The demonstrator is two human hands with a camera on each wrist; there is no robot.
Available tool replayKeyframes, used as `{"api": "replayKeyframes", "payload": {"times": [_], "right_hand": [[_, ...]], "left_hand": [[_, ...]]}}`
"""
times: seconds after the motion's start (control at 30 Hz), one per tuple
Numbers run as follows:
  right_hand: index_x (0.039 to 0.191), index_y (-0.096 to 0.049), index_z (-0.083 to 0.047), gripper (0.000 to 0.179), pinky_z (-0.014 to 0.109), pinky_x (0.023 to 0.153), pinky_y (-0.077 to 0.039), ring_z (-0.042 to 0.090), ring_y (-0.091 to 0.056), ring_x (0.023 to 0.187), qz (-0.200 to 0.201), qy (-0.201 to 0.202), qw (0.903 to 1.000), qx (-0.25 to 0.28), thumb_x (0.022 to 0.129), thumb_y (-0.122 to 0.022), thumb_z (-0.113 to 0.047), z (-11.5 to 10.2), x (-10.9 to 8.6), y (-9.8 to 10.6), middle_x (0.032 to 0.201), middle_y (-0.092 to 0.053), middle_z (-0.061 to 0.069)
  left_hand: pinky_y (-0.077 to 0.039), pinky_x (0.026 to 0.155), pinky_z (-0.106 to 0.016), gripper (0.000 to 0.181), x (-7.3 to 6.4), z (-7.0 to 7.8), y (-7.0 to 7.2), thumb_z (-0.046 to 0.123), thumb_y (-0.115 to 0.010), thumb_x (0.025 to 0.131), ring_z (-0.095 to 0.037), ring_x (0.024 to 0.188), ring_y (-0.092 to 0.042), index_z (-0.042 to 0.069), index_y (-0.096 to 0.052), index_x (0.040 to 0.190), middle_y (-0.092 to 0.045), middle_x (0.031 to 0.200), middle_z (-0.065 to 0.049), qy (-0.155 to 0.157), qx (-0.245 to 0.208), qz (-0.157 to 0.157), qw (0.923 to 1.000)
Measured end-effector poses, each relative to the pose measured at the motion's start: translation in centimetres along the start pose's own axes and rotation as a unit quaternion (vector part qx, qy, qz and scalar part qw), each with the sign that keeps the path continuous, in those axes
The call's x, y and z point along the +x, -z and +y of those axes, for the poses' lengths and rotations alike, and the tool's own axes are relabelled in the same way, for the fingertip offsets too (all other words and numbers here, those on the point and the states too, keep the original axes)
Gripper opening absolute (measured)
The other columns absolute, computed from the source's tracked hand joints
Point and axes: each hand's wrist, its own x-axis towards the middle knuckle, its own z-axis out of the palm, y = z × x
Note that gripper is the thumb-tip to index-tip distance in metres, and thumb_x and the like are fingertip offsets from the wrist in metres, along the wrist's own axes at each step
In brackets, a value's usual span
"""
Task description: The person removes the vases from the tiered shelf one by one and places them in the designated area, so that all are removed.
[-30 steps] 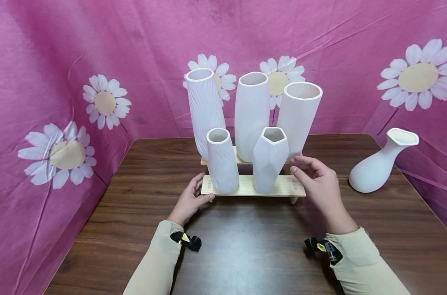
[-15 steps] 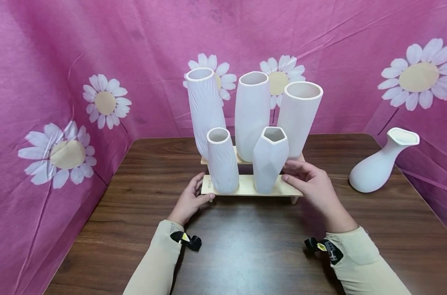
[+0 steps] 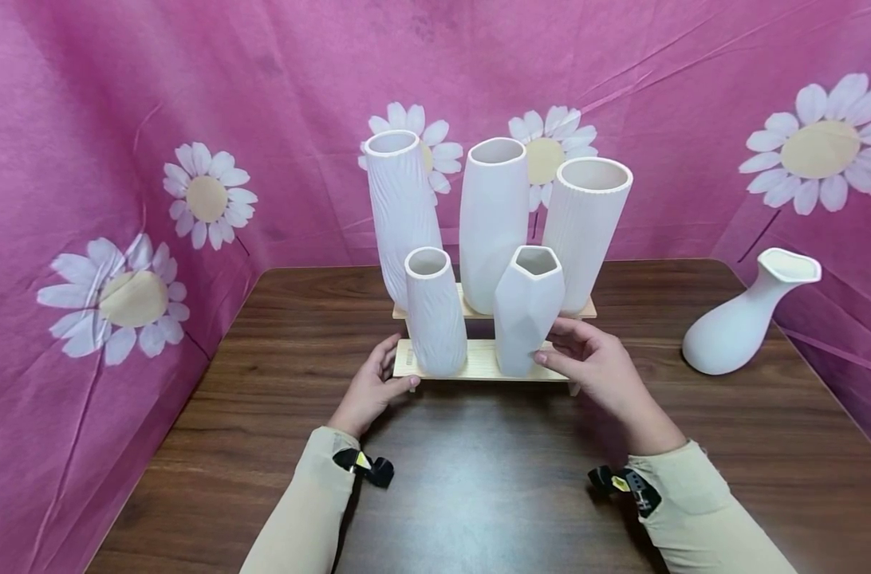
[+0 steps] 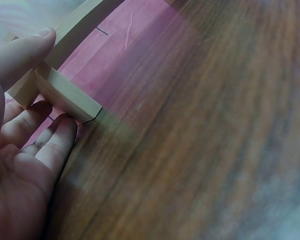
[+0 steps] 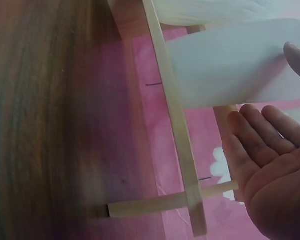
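A two-tier wooden stand carries several white vases. On its lower shelf stand a small wavy-textured vase and a faceted vase. My left hand holds the left end of that shelf, thumb at the front edge; in the left wrist view its fingers lie by the stand's leg. My right hand is at the faceted vase's lower right side, thumb tip by its front. In the right wrist view the fingers are extended beside the vase; whether they touch it I cannot tell.
The upper shelf bears a tall wavy vase, a smooth tall vase and a ribbed vase. A bent-neck white vase stands at the right of the wooden table. A pink flowered cloth hangs behind.
My right hand has moved left from the shelf's right end to the side of the faceted vase. The left hand stays at the stand's left end.
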Motion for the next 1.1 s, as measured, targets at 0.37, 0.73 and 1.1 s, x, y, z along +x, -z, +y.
{"api": "replayKeyframes", "payload": {"times": [0.37, 0.73, 1.1], "right_hand": [[0.133, -0.06, -0.001, 0.06, 0.021, 0.088, -0.053, 0.009, -0.066, 0.103, 0.015, -0.014, 0.9995, -0.023, 0.081, -0.086, -0.014, 0.5, -0.3, -1.8, 0.119, -0.068, 0.019], [0.133, -0.06, -0.001, 0.059, 0.018, 0.089, -0.052, 0.025, -0.064, 0.111, 0.046, -0.003, 0.9985, -0.029, 0.08, -0.086, -0.012, 0.9, -0.1, -3.1, 0.12, -0.069, 0.019], [0.131, -0.062, -0.002, 0.06, 0.032, 0.09, -0.055, 0.025, -0.065, 0.11, 0.061, 0.008, 0.9981, -0.012, 0.078, -0.087, -0.009, 1.1, 0.2, -3.5, 0.121, -0.069, 0.017]], "left_hand": [[-0.049, 0.094, -0.022, 0.084, 0.0, -0.2, -0.2, -0.011, -0.07, 0.085, -0.028, 0.128, -0.052, 0.001, -0.026, 0.155, -0.047, 0.15, -0.021, 0.002, -0.004, 0.0, 1.0], [-0.049, 0.094, -0.021, 0.082, 0.0, -0.2, -0.2, -0.009, -0.071, 0.086, -0.028, 0.129, -0.051, 0.0, -0.026, 0.155, -0.046, 0.15, -0.021, 0.005, -0.002, 0.0, 1.0], [-0.05, 0.094, -0.022, 0.084, 0.0, 0.0, -0.1, -0.012, -0.07, 0.085, -0.029, 0.128, -0.052, 0.0, -0.026, 0.155, -0.048, 0.15, -0.021, 0.0, -0.004, 0.007, 1.0]]}}
